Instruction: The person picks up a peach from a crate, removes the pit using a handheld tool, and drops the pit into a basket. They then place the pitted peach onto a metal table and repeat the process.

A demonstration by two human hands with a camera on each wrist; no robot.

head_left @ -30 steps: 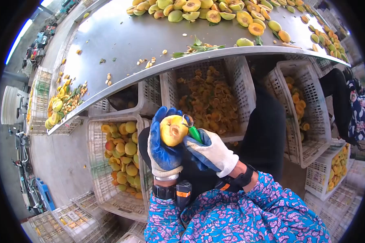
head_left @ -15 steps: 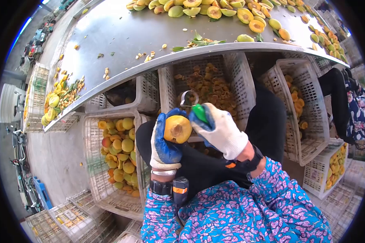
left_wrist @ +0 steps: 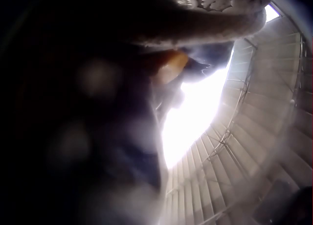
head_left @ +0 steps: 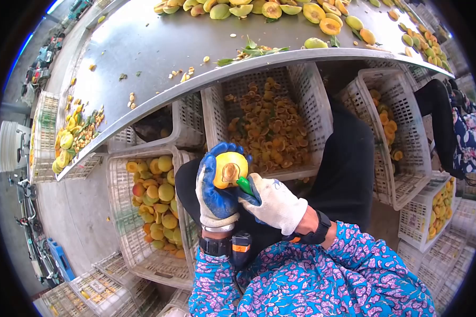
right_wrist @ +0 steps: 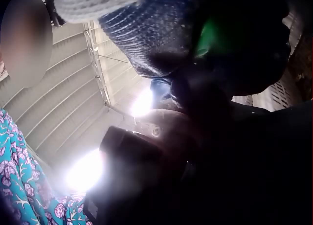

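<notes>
In the head view a yellow halved fruit [head_left: 228, 165] rests in the left hand [head_left: 215, 188], whose blue-coated fingers curl round it, its cut face with a brown hollow turned up. The right hand [head_left: 276, 203], in a white and blue glove, grips a green handle [head_left: 245, 185] close against the fruit's right side; the tool's metal loop cannot be made out. The left wrist view is dark, with part of the orange fruit [left_wrist: 172, 68] showing. In the right wrist view the green handle [right_wrist: 212, 36] shows among the gloved fingers.
A metal table [head_left: 158, 53] holds halved fruit, leaves and pits. Below it stands a crate [head_left: 322, 113] of small brown-orange pieces. Another crate [head_left: 122, 222] at the left holds yellow fruit, and more crates [head_left: 407, 127] stand at the right.
The right hand swung up and away from the fruit with the metal loop in plain view, then came back down against it. The left hand still holds the fruit, now tilted differently.
</notes>
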